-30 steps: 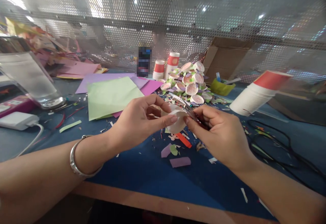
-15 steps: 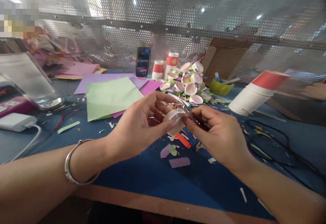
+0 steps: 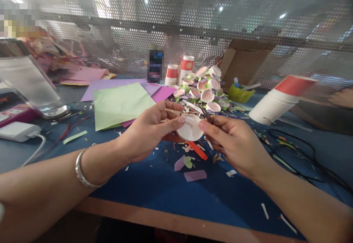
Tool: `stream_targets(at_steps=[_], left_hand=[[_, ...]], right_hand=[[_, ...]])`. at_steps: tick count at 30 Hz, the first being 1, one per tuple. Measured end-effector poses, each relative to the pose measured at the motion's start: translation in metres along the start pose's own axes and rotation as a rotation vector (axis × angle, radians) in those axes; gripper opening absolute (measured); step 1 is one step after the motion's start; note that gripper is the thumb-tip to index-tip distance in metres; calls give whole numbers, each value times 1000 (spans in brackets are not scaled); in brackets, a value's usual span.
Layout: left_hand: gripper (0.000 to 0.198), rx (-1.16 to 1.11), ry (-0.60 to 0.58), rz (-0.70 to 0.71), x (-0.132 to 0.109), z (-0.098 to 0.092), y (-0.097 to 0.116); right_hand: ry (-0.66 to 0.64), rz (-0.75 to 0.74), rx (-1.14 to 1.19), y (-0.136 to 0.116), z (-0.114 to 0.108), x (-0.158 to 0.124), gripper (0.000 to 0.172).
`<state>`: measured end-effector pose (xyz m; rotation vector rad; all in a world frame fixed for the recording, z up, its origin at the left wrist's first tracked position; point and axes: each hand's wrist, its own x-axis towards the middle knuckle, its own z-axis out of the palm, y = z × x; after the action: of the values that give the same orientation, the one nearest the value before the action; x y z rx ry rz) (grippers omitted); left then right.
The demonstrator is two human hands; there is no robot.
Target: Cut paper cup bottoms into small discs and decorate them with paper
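Between finger and thumb, my left hand [image 3: 146, 130] pinches the left edge of a small white paper disc [image 3: 191, 129], which looks like a cut-off cup bottom. My right hand [image 3: 237, 140] is closed around a pair of scissors [image 3: 206, 115], their dark blades pointing away and up to the left. The right thumb also touches the disc's right edge. Most of the scissors' handles is hidden by the fingers. Below the disc lies an orange-red stick-like piece [image 3: 198, 151], with purple paper scraps [image 3: 195, 175] and a green scrap [image 3: 188, 162] nearer me.
Behind the hands stands a heap of decorated cup bottoms [image 3: 207, 95]. Green paper [image 3: 124, 105] lies left, near a water glass [image 3: 41, 84]. Stacked paper cups [image 3: 275, 103] lean at right above a black cable [image 3: 298, 154]. Another person's hand [image 3: 342, 98] shows at far right.
The disc has turned so its flat white face shows more fully. Both hands shifted slightly, and the scissor blades now sit behind the disc's right edge instead of across its top.
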<state>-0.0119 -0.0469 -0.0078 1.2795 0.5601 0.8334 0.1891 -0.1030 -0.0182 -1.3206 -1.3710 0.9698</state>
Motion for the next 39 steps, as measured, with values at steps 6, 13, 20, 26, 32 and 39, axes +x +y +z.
stream_targets(at_steps=[6,13,20,26,32,39], left_hand=[[23,-66,-10,-108,-1,2,3],[17,-122,9,-177,-1,1,5],[17,-159,-31,-172,-1,-1,6],[29,-183,-112,-153,-2,-3,9],[31,-189,-56,-146,-2,-1,7],[29,-96,-117,-205,-2,-4,4]], right_hand=[[23,47,116,-2,2,-1,40],[7,71,206,-5,5,-1,38],[-2,124,274,-7,6,-1,39],[-11,118,289,-6,6,-2,36],[-18,133,321,-9,6,-2,36],[-52,78,261,-9,6,-4,33]])
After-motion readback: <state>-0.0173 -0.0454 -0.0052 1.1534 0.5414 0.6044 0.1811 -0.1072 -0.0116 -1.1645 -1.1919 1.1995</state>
